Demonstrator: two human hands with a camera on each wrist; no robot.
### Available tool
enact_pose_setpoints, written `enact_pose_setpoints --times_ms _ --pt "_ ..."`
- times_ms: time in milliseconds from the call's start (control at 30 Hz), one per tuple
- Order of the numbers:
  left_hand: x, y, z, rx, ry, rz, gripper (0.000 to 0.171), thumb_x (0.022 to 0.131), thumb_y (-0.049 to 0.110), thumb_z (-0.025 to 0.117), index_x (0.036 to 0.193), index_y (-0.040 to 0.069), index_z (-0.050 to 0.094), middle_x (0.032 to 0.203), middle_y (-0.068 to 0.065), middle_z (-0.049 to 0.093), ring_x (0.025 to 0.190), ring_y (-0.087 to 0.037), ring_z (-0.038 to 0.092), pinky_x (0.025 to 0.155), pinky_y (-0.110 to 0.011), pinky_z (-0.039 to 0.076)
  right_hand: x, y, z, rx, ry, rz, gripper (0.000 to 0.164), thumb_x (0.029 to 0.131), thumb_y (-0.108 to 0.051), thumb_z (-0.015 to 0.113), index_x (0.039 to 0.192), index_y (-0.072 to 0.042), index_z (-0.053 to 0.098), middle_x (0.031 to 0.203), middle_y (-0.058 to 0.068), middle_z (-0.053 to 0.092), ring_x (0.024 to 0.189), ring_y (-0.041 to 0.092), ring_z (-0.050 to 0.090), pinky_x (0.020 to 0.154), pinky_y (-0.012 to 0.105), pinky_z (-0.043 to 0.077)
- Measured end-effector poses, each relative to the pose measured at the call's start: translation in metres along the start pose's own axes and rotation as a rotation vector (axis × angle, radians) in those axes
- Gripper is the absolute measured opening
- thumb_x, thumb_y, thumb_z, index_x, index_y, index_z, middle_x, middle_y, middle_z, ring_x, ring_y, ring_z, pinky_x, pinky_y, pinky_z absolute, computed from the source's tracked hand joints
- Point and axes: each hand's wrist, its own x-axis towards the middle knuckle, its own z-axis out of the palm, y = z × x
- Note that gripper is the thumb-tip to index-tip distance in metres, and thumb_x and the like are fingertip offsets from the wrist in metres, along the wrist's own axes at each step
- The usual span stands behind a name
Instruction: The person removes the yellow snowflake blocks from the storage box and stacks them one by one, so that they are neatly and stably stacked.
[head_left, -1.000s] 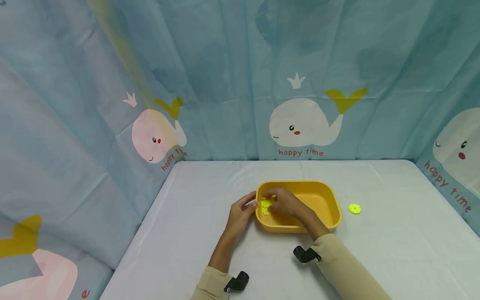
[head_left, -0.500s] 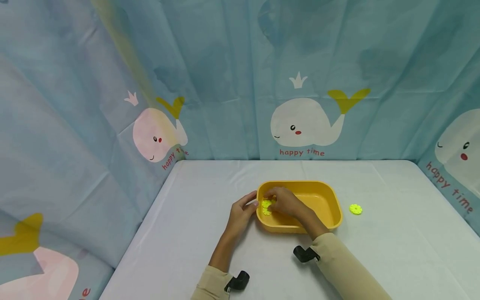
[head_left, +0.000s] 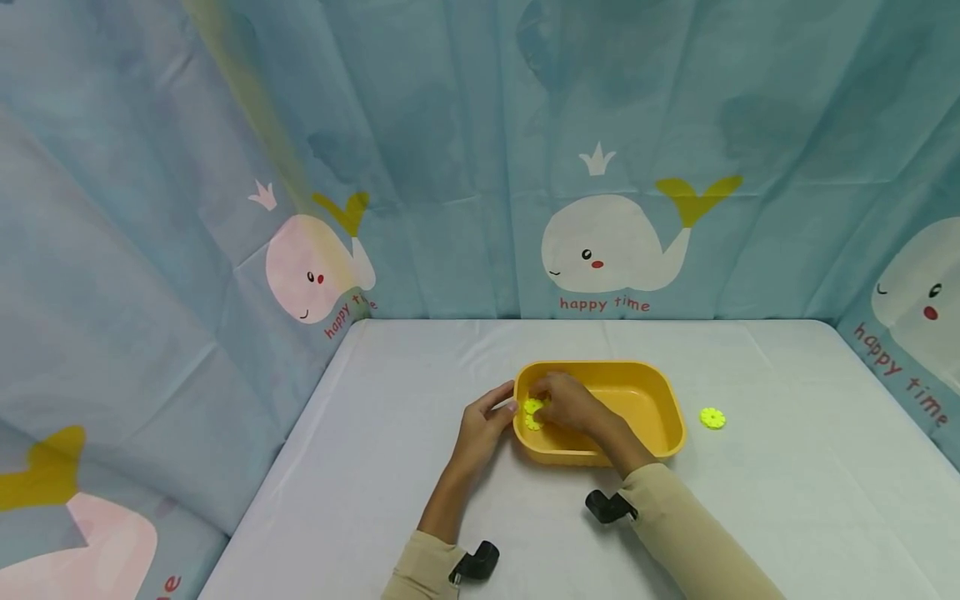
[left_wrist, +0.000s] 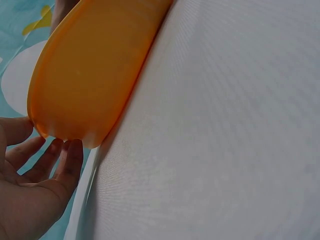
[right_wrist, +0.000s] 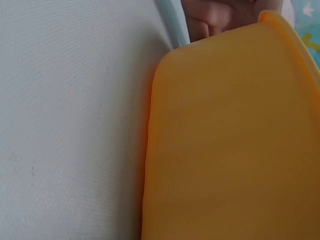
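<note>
A yellow rectangular tub (head_left: 630,408) sits on the table. My left hand (head_left: 478,425) is at its left end, fingertips touching the outside of the end wall, thumb near the rim; the left wrist view shows the spread fingertips against the wall of the tub (left_wrist: 95,65). Inside the tub, my right hand (head_left: 570,404) reaches down over the left part, thumb and fingers curled around bright yellow flower-shaped discs (head_left: 532,407). The hand partly covers these discs. In the right wrist view the outer side of the tub (right_wrist: 235,130) blocks the fingertips.
Another yellow flower-shaped disc (head_left: 712,418) lies on the white tablecloth (head_left: 780,500), right of the tub. A blue curtain (head_left: 465,233) printed with whales surrounds the table. Each sleeve carries a small black camera, one of them the right camera (head_left: 609,507).
Both hands stay nearly where they were. The right fingers shift very slightly over the discs; the tub and the outer disc look unmoved, apart from a small shift of the view.
</note>
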Motion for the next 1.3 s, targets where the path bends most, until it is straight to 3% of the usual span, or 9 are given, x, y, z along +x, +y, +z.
enact_pose_setpoints --times_ms 400,667,1000,1300 --pt "-0.001 0.002 -0.001 0.018 0.000 -0.002 0.047 0.106 0.020 0.065 0.152 0.009 0.058 0.154 -0.012 0.058 0.137 -0.029 0.061 0.107 -0.027 0.054 0.000 -0.002 -0.003 0.008 -0.013 0.024 0.025 0.086 -0.009 0.085 0.107 0.002 0.077 0.100 0.009 0.070 0.094 0.024 0.057 0.097 0.044 0.054" --pt "-0.001 0.001 0.000 0.000 -0.002 0.006 0.047 0.107 0.018 0.063 0.152 0.007 0.058 0.155 -0.015 0.057 0.138 -0.032 0.060 0.106 -0.026 0.055 -0.010 0.000 -0.015 0.079 0.048 0.001 0.032 0.087 -0.008 0.083 0.115 0.004 0.072 0.102 0.011 0.068 0.092 0.025 0.058 0.092 0.044 0.057" --pt "-0.001 0.002 0.000 0.015 0.010 -0.003 0.046 0.107 0.018 0.063 0.152 0.010 0.058 0.155 -0.012 0.058 0.136 -0.030 0.062 0.104 -0.024 0.056 -0.032 0.009 -0.030 0.170 0.119 -0.007 0.034 0.091 -0.011 0.081 0.120 0.004 0.072 0.113 0.014 0.071 0.101 0.027 0.064 0.095 0.049 0.058" --pt "-0.001 0.000 0.001 0.029 0.012 0.006 0.047 0.107 0.020 0.064 0.152 0.010 0.058 0.154 -0.012 0.058 0.135 -0.030 0.063 0.106 -0.025 0.055 -0.062 0.020 -0.046 0.163 0.222 0.000 0.033 0.094 -0.014 0.080 0.122 0.001 0.072 0.117 0.014 0.070 0.104 0.028 0.063 0.096 0.050 0.056"
